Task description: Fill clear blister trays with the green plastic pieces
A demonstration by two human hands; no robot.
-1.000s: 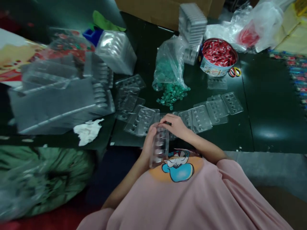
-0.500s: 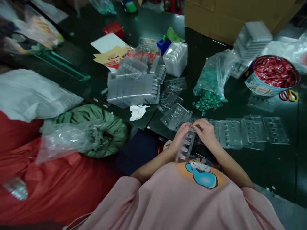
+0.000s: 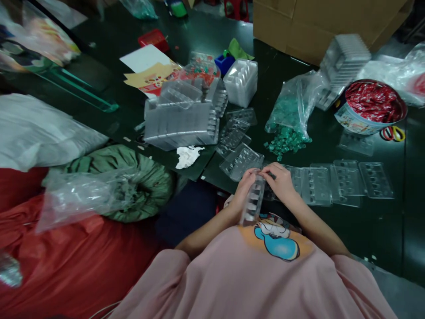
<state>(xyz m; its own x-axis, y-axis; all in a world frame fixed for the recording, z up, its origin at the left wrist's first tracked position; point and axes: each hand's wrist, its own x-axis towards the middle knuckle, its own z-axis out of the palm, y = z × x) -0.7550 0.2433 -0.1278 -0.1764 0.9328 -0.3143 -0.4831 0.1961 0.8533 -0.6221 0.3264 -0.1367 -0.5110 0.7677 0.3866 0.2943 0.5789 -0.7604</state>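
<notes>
Both my hands hold a stack of clear plastic blister trays point(image 3: 253, 201) upright against my chest, at the near edge of the dark green table point(image 3: 365, 235). My left hand point(image 3: 241, 191) wraps the stack's left side, fingers closed. My right hand point(image 3: 280, 181) pinches the stack's top edge from the right. A row of single clear trays point(image 3: 345, 181) lies flat just right of my hands. More loose trays point(image 3: 241, 161) lie to the upper left of them.
A torn clear bag of green candies point(image 3: 288, 115) spills onto the table beyond my hands. A round tin of red sweets point(image 3: 372, 106) with scissors point(image 3: 393, 133) stands at right. Stacked clear trays point(image 3: 182, 122), cardboard boxes point(image 3: 315, 22), a white tissue point(image 3: 187, 156) and a green bundle point(image 3: 133, 173) lie around.
The view has swung left, bringing the red cloth and the bags into sight. My hands stay on the tray stack, with the right fingers shifting slightly at its top.
</notes>
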